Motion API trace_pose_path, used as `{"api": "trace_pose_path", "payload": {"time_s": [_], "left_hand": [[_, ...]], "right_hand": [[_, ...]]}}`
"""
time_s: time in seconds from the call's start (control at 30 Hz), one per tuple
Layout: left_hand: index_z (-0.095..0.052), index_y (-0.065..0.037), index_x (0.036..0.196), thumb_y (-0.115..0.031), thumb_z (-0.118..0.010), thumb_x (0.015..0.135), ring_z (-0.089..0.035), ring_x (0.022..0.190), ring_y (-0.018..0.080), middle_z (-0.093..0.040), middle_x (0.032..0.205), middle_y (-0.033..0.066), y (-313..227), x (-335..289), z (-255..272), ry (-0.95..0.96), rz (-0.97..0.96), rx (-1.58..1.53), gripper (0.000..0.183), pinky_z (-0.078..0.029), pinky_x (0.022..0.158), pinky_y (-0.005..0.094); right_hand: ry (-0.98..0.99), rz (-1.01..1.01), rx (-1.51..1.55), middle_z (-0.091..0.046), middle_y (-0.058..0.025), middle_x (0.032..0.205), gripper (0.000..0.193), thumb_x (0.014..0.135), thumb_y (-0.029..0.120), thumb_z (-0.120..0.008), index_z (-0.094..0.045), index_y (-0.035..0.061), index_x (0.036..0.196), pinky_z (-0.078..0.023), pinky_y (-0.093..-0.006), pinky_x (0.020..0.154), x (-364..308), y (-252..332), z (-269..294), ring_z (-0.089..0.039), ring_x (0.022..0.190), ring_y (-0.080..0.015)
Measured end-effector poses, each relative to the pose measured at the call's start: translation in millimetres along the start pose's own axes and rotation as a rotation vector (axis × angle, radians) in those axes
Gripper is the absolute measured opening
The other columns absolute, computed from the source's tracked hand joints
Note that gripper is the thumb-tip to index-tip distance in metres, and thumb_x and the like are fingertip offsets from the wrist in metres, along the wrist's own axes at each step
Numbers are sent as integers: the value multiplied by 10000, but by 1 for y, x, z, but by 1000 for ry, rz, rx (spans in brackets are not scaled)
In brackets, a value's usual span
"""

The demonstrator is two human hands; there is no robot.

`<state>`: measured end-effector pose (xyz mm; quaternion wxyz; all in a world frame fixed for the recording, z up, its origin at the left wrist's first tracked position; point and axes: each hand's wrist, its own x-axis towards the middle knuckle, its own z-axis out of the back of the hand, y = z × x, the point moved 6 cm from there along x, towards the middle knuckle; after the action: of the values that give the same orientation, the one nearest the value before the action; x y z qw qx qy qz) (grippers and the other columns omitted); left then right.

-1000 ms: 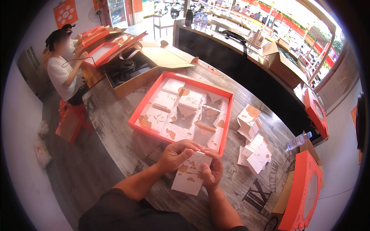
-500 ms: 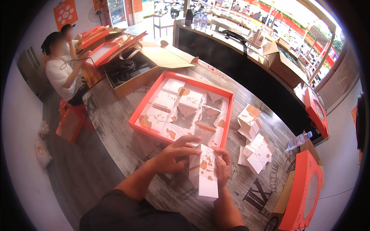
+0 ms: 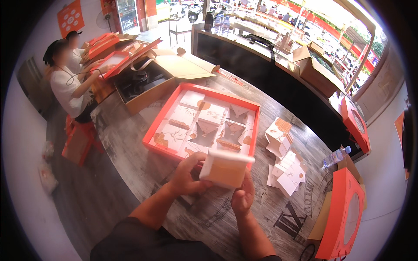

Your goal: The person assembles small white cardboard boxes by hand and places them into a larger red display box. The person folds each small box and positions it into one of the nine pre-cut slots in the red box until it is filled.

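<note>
Between my left hand (image 3: 190, 175) and my right hand (image 3: 244, 195) is a small white cardboard box (image 3: 224, 170), tilted so that a tan, hollow-looking face is toward me. Both hands are closed on its sides. Just beyond it lies a large shallow red gift box (image 3: 257, 135). Inside that are several white printed small boxes with orange-brown drawings, some closed and some with open tops. Right of it stands a small printed box (image 3: 278, 133), and beside that lies a pile of folded white cardboard pieces (image 3: 289, 175).
An open brown carton (image 3: 150, 96) with dark items sits at the table's far left. A water bottle (image 3: 337, 157) and a red lid with an oval window (image 3: 344, 215) are at the right. Two people work at the far left. A long black-fronted counter (image 3: 244, 61) runs behind.
The small box has been tipped up, so its hollow-looking tan side now shows instead of its printed side. My right hand has moved lower along it.
</note>
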<state>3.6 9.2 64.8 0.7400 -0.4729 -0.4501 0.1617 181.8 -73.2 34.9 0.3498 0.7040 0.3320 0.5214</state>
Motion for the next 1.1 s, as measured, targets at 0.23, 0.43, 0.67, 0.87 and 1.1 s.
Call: {"api": "trace_pose_path", "payload": {"time_s": [0.23, 0.43, 0.67, 0.87, 1.1], "left_hand": [[-506, 0, 1399, -231, -843, 864, -695, 1013, 199, -693, 1165, 125, 14, -6, -5, -11, 134, -74, 674, -548, 898, 327], [-511, -34, 1434, -230, -786, 909, -595, 1204, 238, -588, 1336, 177, -6, -2, -12, -45, -20, 18, 624, -511, 962, 363], [-594, -47, 1143, -288, -654, 1000, -570, 1078, 244, -582, 1189, 145, 2, -1, -15, 10, -22, -46, 287, -457, 948, 357], [-554, -53, 902, -308, -595, 1031, -552, 963, 233, -582, 1035, 109, 4, 1, -19, 26, 34, -11, 289, -451, 864, 352], [-548, -47, 877, -301, -586, 1035, -547, 953, 213, -581, 1022, 98, 2, 0, -19, 21, 62, -19, 302, -449, 855, 341]], "right_hand": [[-55, 126, -32, -441, -201, 1520, 718, 901, 30, -673, -354, -37, 1541, -437, -443, 1106, -7, 4, -5, -513, 1360, -334], [-13, 22, -130, -433, -182, 1442, 649, 845, 7, -633, -454, -33, 1467, -358, -439, 1150, -12, -9, 7, -461, 1359, -305], [-13, 34, -95, -456, -190, 1401, 301, 838, 57, -635, -587, 19, 1132, -350, -419, 1139, 2, 11, -6, -446, 1347, -292], [19, 26, -250, -472, -180, 1369, 206, 947, 224, -625, -573, 34, 1008, -354, -397, 1097, 0, 7, 0, -464, 1275, -264], [29, 58, -320, -505, -155, 1244, 186, 935, 201, -625, -560, 27, 935, -400, -359, 1009, 2, 13, -2, -495, 1131, -230]]}}
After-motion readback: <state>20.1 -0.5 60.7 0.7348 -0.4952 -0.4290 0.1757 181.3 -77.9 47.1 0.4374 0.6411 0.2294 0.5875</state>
